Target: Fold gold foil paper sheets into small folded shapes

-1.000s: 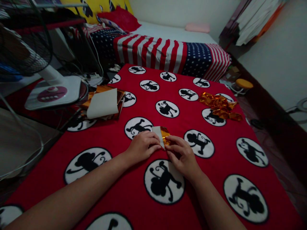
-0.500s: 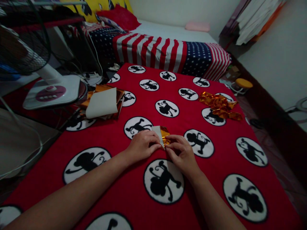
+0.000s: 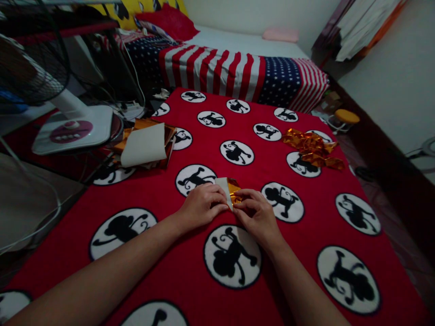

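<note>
On a red cloth (image 3: 152, 192) with black monkeys (image 3: 233, 258), near the middle, pinching a small white and gold paper (image 3: 222, 186) with the left hand (image 3: 204, 203) and the right hand (image 3: 258, 215), one on each side. Between a paper pile (image 3: 144, 144), up left, and crinkly gold bits (image 3: 307, 144), up right.

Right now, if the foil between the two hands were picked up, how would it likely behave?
The foil would probably feel light, since it looks thin and sheet-like. Its creased gold side suggests it would hold a fold rather than drape limply. That gold side may also be a little slippery, judging by its shine.
</note>
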A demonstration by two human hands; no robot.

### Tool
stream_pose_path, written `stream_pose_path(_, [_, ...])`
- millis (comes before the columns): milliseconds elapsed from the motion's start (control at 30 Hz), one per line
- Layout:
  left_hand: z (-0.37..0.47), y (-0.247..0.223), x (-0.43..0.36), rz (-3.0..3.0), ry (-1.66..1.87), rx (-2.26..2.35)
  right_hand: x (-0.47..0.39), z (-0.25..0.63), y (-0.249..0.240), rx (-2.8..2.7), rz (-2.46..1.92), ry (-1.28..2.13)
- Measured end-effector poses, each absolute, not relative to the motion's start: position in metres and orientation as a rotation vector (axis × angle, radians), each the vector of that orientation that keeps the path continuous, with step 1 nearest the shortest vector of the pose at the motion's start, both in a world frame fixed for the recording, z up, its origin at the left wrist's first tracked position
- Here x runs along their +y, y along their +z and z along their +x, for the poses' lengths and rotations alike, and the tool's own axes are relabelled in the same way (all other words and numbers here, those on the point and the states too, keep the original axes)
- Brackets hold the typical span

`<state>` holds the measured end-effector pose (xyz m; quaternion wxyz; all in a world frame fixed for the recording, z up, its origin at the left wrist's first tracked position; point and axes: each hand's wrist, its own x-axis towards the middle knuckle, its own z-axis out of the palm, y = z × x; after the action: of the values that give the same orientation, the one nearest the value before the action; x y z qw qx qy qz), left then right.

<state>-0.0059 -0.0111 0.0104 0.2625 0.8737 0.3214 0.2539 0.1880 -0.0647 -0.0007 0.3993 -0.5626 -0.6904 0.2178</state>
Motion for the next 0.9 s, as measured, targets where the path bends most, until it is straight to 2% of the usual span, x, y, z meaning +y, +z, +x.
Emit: stream_pose_path(900, [0.008,0.013,-0.011,2.301,0.669,1.129,-0.067,0.185,0.005,-1.746,-1.466,0.623])
